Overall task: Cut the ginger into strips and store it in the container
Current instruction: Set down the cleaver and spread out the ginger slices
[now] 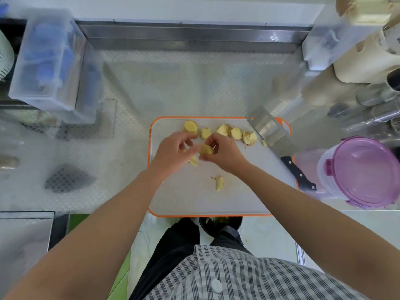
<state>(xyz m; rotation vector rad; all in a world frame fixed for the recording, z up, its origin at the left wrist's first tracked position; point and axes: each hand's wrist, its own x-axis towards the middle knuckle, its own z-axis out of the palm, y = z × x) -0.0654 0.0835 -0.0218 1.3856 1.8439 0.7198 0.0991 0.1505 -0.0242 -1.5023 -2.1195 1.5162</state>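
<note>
A white cutting board (216,200) with an orange rim lies on the steel counter. Several yellow ginger slices (236,132) lie in a row along its far edge. My left hand (173,152) and my right hand (225,154) meet over the board's middle and both pinch one ginger piece (206,149) between their fingertips. Another ginger piece (194,161) lies just under the hands, and a thin piece (219,183) lies nearer to me. A cleaver (273,133) with a black handle rests on the board's right side. The round container (363,172) with a purple lid stands right of the board.
A clear plastic box (52,61) with blue items stands at the back left. Steel cups (376,100) and a cream appliance (368,53) crowd the back right. A steel wall (194,35) bounds the counter at the back.
</note>
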